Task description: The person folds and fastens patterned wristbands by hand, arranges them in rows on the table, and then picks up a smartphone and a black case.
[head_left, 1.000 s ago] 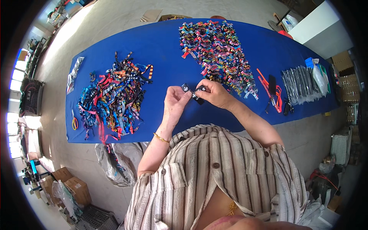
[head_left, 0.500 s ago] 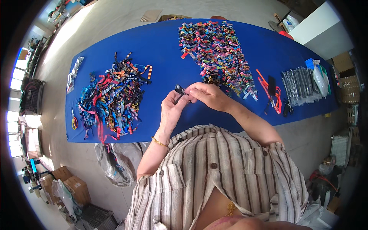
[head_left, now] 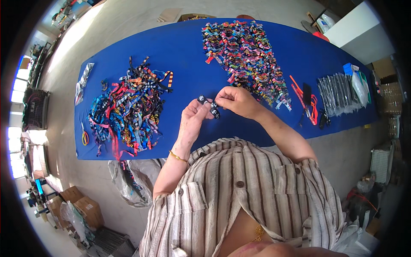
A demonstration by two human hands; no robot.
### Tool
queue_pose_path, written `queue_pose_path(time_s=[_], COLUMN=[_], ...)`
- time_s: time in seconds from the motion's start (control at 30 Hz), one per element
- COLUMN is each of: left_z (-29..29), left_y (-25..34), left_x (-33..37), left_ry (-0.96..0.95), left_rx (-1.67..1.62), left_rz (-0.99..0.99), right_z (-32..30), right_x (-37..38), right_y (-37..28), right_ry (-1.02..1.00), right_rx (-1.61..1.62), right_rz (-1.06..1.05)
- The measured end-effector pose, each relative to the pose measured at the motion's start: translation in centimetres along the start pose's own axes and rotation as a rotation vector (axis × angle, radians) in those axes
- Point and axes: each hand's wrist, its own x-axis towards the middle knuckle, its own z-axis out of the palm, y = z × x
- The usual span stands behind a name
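One crumpled plastic bag (head_left: 137,180) is seen lower left, under the near edge of the blue counter (head_left: 184,55), with a few strips trailing into it. Scissors (head_left: 85,138) with yellow-orange handles are laid at the counter's left end, untouched.

At frame centre, just above the shirt front, a dark strip (head_left: 215,114) with pale round motifs is held up over the counter. It is pinched between thumb and fingers of the left hand (head_left: 193,115). The right hand (head_left: 239,103) is brought in with its fingertips drawn together at the strip's upper right part, which seems to be pinched too; finger detail is small. This piece is judged to be mid-handling, not yet finished: it has not been put down.

Left of centre, a tangled heap of loose strips (head_left: 132,107) is piled; judged still to be worked, and plenty is left. At right, an orange-red strap (head_left: 314,112) and flat black packets (head_left: 338,94) are set aside, apparently unused.

Farther up, right of centre, small bunched multicoloured pieces (head_left: 244,55) are laid in dense rows; these are judged done, a large share by the look of it. Exact counts cannot be told.
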Motion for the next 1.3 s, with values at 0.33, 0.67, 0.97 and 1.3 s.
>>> queue_pose_path(time_s=[0.33, 0.67, 0.97, 1.3], left_z=[-0.4, 1.2, 1.6, 2.7], left_y=[1.2, 1.8, 0.2, -0.2], left_x=[0.1, -0.6, -1.4, -2.5], left_ry=[-0.087, -0.155, -0.082, 0.02], left_rx=[0.074, 0.068, 0.031, -0.079], left_rz=[-0.062, -0.158, -0.076, -0.111], right_z=[0.5, 1.2, -0.3, -1.2], right_x=[0.5, 0.8, -0.4, -2.5], right_y=[0.5, -0.1, 0.1, 0.6], right_ry=[0.096, -0.016, -0.008, -0.115], right_rx=[-0.155, -0.055, 0.082, 0.078], right_rz=[-0.041, -0.062, -0.048, -0.117])
